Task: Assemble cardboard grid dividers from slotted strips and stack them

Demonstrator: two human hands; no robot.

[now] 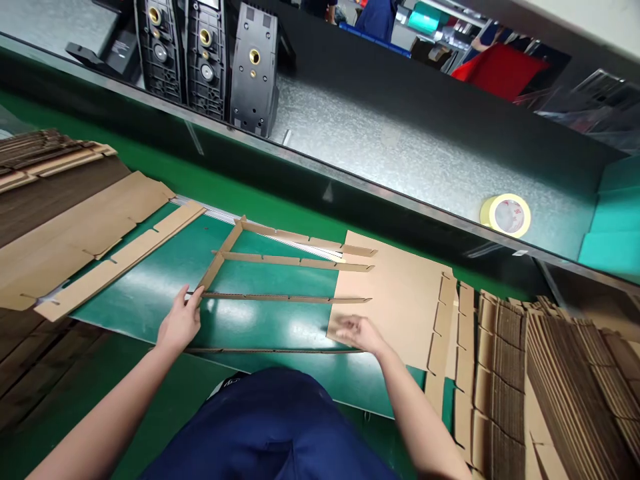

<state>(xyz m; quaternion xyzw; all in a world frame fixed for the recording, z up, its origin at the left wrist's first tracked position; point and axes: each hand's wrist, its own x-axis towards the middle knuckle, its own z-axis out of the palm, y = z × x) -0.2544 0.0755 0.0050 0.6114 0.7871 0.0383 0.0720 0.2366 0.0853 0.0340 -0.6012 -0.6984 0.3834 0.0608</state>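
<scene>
My left hand [183, 320] pinches the near end of a slotted cardboard cross strip [220, 255], at its joint with a long strip. Three long cardboard strips [290, 297] stand on edge and run to the right from this cross strip. Another long strip [275, 351] lies along the near edge of the green work surface, apart from the joined ones. My right hand [360, 333] is over the near left corner of a flat cardboard sheet [395, 287], close to the right end of that near strip. Its fingers are curled and blurred, so their grip is unclear.
Flat cardboard pieces [80, 233] are stacked at the left, with a slotted strip [125, 257] beside them. Bundles of slotted cardboard [505, 373] stand at the right. Beyond a raised rail, a conveyor holds black plastic housings [255, 73] and a yellow tape roll [506, 215].
</scene>
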